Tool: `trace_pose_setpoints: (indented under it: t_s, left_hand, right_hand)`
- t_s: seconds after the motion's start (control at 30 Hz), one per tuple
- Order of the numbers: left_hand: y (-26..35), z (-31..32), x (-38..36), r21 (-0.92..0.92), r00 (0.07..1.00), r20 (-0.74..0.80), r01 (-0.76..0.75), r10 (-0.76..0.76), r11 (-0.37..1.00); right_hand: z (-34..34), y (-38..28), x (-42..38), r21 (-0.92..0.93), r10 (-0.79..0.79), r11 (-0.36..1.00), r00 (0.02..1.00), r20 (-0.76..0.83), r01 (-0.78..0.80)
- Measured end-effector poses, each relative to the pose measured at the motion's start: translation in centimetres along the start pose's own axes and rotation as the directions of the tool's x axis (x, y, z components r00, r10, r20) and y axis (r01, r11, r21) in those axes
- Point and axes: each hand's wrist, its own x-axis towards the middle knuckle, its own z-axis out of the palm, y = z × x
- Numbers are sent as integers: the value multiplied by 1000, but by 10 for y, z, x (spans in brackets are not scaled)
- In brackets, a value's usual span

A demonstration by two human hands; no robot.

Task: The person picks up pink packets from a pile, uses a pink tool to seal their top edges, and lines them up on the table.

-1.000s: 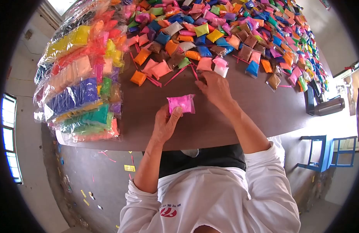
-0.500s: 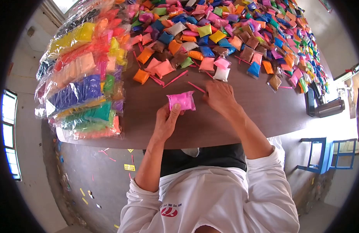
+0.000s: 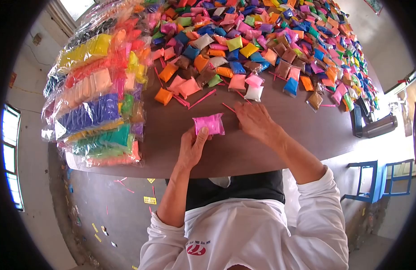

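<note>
My left hand [image 3: 193, 143] holds a pink packet [image 3: 209, 124] in clear wrap, its thumb lying across the lower edge. To the right, my right hand [image 3: 255, 120] is low over the brown table [image 3: 244, 155], its fingers bent downward. The tip of a thin pink stick [image 3: 228, 107] lies beside those fingers; whether they touch it is unclear. Just beyond my right hand rests a white packet [image 3: 253, 93], with a light pink packet [image 3: 254, 80] behind it. Another pink stick [image 3: 202, 99] lies beyond the held packet.
A large heap of small coloured packets [image 3: 284, 56] covers the far side of the table. Stacked clear bags of coloured packets [image 3: 88, 108] stand at the left. A dark cylindrical object [image 3: 381, 126] is at the right edge, and a blue stool [image 3: 372, 182] stands beyond.
The view has shifted slightly. My right hand has spread a little and come slightly nearer and right, while my left hand keeps hold of the pink packet.
</note>
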Motion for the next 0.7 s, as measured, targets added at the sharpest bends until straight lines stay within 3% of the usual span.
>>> trace_pose_setpoints:
  t_s: [0.07, 0.27, 0.37, 0.4, 0.47, 0.57, 0.67, 0.7]
  left_hand:
    - [-1, 0, 0, -7, 1000, -3, 6, -6, 1000]
    - [0, 1, -1, -5, 1000, -8, 22, -23, 1000]
    - [-3, 1, -1, -18, 999, -16, 29, -30, 999]
    - [-3, 0, 0, -12, 999, -10, 30, -30, 999]
    - [-3, -1, -1, 0, 999, 1, 34, -34, 999]
    - [-5, 0, 0, 9, 1000, -16, 8, -8, 1000]
    - [0, 1, 0, 61, 1000, -27, -2, 4, 998]
    - [-2, 1, 1, 80, 999, -33, -9, 12, 997]
  right_hand:
    - [-4, -2, 6, 12, 64, 998, 991, 120, -66]
    - [1, 3, -3, 168, 111, 980, 993, -43, -102]
    - [6, 12, -9, 324, 211, 923, 977, 22, -206]
    - [5, 13, -12, 578, 287, 768, 955, 74, -275]
    - [-1, 11, -18, 901, 373, 262, 897, 236, -346]
    - [-21, -3, -24, 940, 302, -76, 891, 339, -332]
    - [-15, -32, -26, 907, 278, -255, 873, 402, -336]
    - [-11, -43, -26, 923, 291, -224, 883, 369, -312]
